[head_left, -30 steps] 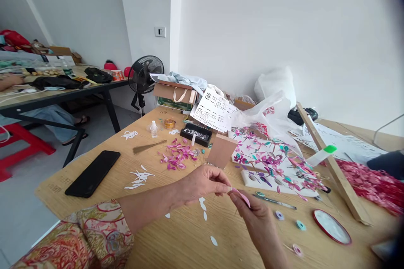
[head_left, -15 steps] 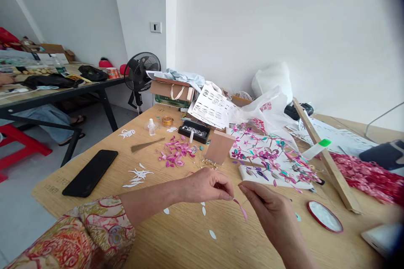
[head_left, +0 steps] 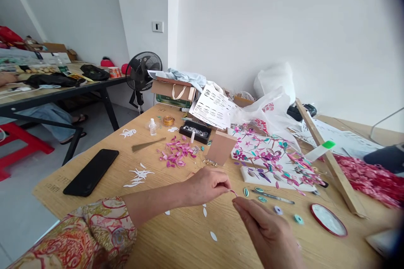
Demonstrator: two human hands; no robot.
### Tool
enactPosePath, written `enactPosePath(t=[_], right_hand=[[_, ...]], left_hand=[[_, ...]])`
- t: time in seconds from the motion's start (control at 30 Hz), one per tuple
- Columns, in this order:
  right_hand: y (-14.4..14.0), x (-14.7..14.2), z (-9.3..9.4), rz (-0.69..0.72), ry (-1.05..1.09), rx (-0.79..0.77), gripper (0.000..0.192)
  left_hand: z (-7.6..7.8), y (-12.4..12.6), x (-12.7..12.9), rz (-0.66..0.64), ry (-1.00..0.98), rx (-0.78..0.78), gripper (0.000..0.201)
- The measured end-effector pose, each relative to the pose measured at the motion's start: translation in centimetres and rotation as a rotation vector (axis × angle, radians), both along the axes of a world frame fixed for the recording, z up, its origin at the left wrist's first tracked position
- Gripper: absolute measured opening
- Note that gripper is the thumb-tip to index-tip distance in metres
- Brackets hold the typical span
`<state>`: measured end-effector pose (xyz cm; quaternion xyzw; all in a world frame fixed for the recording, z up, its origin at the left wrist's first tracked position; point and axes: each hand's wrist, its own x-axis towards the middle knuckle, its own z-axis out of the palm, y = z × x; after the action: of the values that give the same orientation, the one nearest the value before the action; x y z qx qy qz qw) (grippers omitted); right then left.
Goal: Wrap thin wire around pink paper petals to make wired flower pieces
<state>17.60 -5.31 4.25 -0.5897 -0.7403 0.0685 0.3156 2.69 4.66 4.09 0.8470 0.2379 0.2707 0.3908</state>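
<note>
My left hand (head_left: pixel 206 185) is closed in a pinch on one end of a thin pink strip (head_left: pixel 233 192). The strip's short visible part curves across to my right hand (head_left: pixel 268 227), whose thumb and finger are pinched at its other end. Both hands are above the wooden table (head_left: pixel 176 243). Beneath them lie small white leaf-shaped pieces (head_left: pixel 213 236). Just beyond my right hand are a slim pen-like tool (head_left: pixel 277 197), small teal oval pieces (head_left: pixel 246 192) and two bobbins of thread, one lilac (head_left: pixel 278 210) and one teal (head_left: pixel 298 219).
Pink petals (head_left: pixel 176 151) are piled near a wooden block (head_left: pixel 221 147). Flower stems (head_left: pixel 268 151) stand in white foam (head_left: pixel 252 175). A black phone (head_left: pixel 91 172) lies left, a red-rimmed round dish (head_left: pixel 328 219) right. A wooden bar (head_left: pixel 331 159) slants behind. A person's legs (head_left: pixel 53 122) show under another table.
My right hand has moved left to my left hand and now pinches the strip's end, which hung loose before. The pen-like tool and bobbins have come into sight. The view has shifted slightly.
</note>
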Motion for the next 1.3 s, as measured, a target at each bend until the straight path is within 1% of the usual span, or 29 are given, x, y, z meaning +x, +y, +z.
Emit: enactPosePath(t=[0.03,0.07,0.1,0.17,0.23,0.27,0.33,0.4,0.43,0.47,0.53,0.6,0.63,0.67,0.7,0.73,0.8,0.9,0.93,0.97,1.0,1.07,1.1,1.17,1.23,1.3], right_hand=[[0.3,0.6,0.5,-0.004,-0.006,0.005,0.023],[0.7,1.1,0.8,-0.012,0.001,0.002,0.023],[1.2,1.6,0.9,-0.022,0.024,-0.007,0.024],[2.2,2.1,0.6,-0.038,0.103,-0.042,0.025],[2.9,2.0,-0.5,-0.038,0.192,-0.08,0.028],[3.0,1.6,-1.1,-0.041,0.22,-0.089,0.029],[2.8,0.6,-2.3,-0.053,0.224,-0.084,0.031],[2.0,-0.5,-3.0,-0.055,0.17,-0.057,0.03],[1.5,-0.9,-3.1,-0.044,0.132,-0.043,0.029],[1.0,-1.3,-3.0,-0.029,0.092,-0.031,0.029],[0.2,-1.5,-2.3,-0.007,0.011,-0.01,0.029],[-0.2,-1.2,-1.1,-0.009,-0.056,0.021,0.03],[-0.1,-0.8,-0.5,-0.02,-0.079,0.034,0.029],[0.0,-0.3,0.1,-0.031,-0.092,0.045,0.029],[0.3,0.3,0.6,-0.042,-0.095,0.046,0.028],[0.7,0.8,0.9,-0.051,-0.086,0.036,0.027],[1.6,1.6,1.1,-0.054,-0.026,-0.009,0.026],[2.5,1.5,-0.1,-0.019,0.12,-0.098,0.029],[2.6,1.2,-0.7,-0.014,0.155,-0.108,0.031],[2.6,0.7,-1.4,-0.016,0.175,-0.106,0.033],[2.5,0.2,-2.1,-0.026,0.181,-0.092,0.035],[1.9,-0.8,-3.0,-0.041,0.171,-0.053,0.034],[1.6,-1.2,-3.2,-0.032,0.161,-0.042,0.033],[0.8,-1.7,-3.0,-0.004,0.127,-0.033,0.028],[0.2,-1.6,-2.0,0.012,0.071,-0.025,0.027],[0.1,-0.9,-0.7,-0.006,0.025,-0.021,0.026]], left_hand=[[0.2,-0.1,-0.1,-0.053,0.009,0.003,0.01],[0.3,-0.2,-0.2,-0.104,0.008,-0.039,0.008],[0.6,-0.4,-0.3,-0.146,-0.004,-0.127,0.006],[1.0,-0.6,-0.5,-0.182,-0.069,-0.386,0.002],[1.2,-0.8,-0.6,-0.156,-0.174,-0.636,0.005],[1.3,-0.7,-0.6,-0.128,-0.229,-0.716,0.008],[1.2,-0.6,-0.5,-0.051,-0.308,-0.772,0.012],[0.8,-0.4,-0.3,0.029,-0.303,-0.73,0.013],[0.5,-0.2,-0.2,0.062,-0.272,-0.672,0.011],[0.3,-0.1,-0.1,0.089,-0.226,-0.583,0.008],[-0.1,0.0,0.0,0.108,-0.117,-0.338,0.006],[-0.2,0.0,0.1,0.062,-0.024,-0.088,0.008],[-0.2,0.0,0.1,0.019,0.007,-0.005,0.01],[-0.1,0.0,0.0,-0.033,0.026,0.038,0.011],[0.1,-0.1,0.0,-0.084,0.032,0.038,0.01],[0.3,-0.1,-0.1,-0.124,0.028,-0.002,0.009],[0.6,-0.3,-0.3,-0.159,-0.004,-0.183,0.005],[1.0,-0.5,-0.5,-0.128,-0.113,-0.519,0.006],[0.9,-0.5,-0.6,-0.101,-0.155,-0.59,0.008],[0.9,-0.4,-0.6,-0.068,-0.191,-0.628,0.009],[0.7,-0.3,-0.5,-0.032,-0.212,-0.633,0.011],[0.3,-0.1,-0.4,0.044,-0.197,-0.563,0.01],[0.1,0.0,-0.3,0.076,-0.168,-0.487,0.008],[-0.2,0.1,-0.2,0.111,-0.091,-0.268,0.006],[-0.4,0.2,-0.1,0.088,-0.013,-0.029,0.009],[-0.4,0.1,-0.1,0.005,0.038,0.125,0.013]])
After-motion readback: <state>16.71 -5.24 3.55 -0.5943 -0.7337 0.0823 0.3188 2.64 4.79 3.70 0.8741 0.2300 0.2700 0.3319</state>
